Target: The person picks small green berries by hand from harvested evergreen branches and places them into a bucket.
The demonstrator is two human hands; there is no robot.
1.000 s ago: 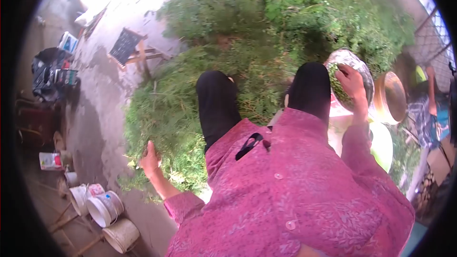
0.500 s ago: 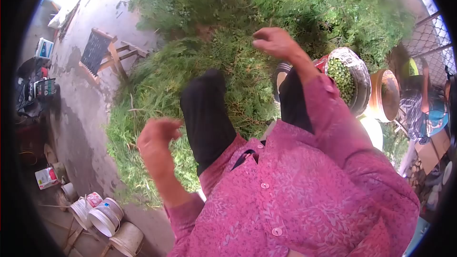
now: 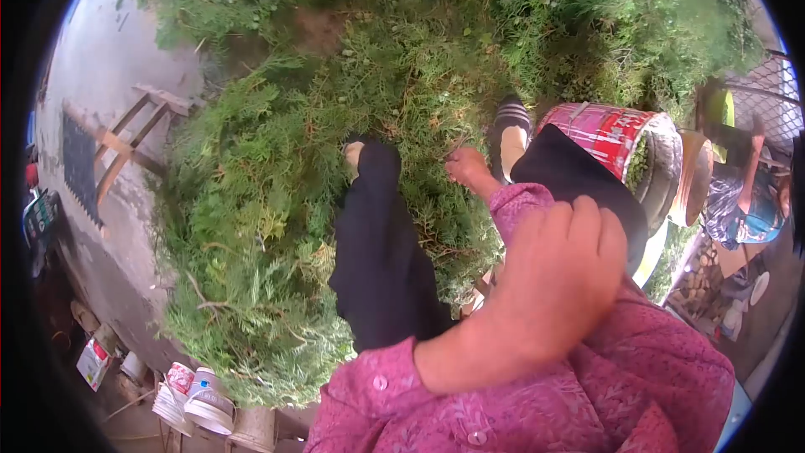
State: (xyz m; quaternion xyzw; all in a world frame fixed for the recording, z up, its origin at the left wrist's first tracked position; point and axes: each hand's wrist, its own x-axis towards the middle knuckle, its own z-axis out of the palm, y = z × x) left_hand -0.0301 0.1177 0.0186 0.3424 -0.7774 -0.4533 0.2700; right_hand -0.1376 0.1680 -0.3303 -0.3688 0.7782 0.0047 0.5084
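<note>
My left hand (image 3: 570, 273) is raised across my body, above my right forearm, with its fingers curled. Its palm side is turned away, so I cannot see what it holds, if anything. Farther out, my right hand (image 3: 471, 169) reaches low over cut evergreen branches (image 3: 419, 101), beside my striped shoe (image 3: 512, 117). Its fingers are pinched together near a thin, slender thing I cannot make out. To its right, a red bucket (image 3: 599, 136) with white lettering leans tilted by my knee. Some small green cones or berries (image 3: 639, 164) show inside its mouth.
The branches spread around both my feet. A wooden frame (image 3: 126, 147) with a dark panel lies at the left. White buckets (image 3: 210, 403) stand at the lower left. More buckets (image 3: 692, 176), a wire fence (image 3: 763, 84) and another person (image 3: 750, 201) are on the right.
My left hand has swung right across my body and come closer to the camera. My right hand has dropped from above the bucket's left side to the branches. The view has shifted too.
</note>
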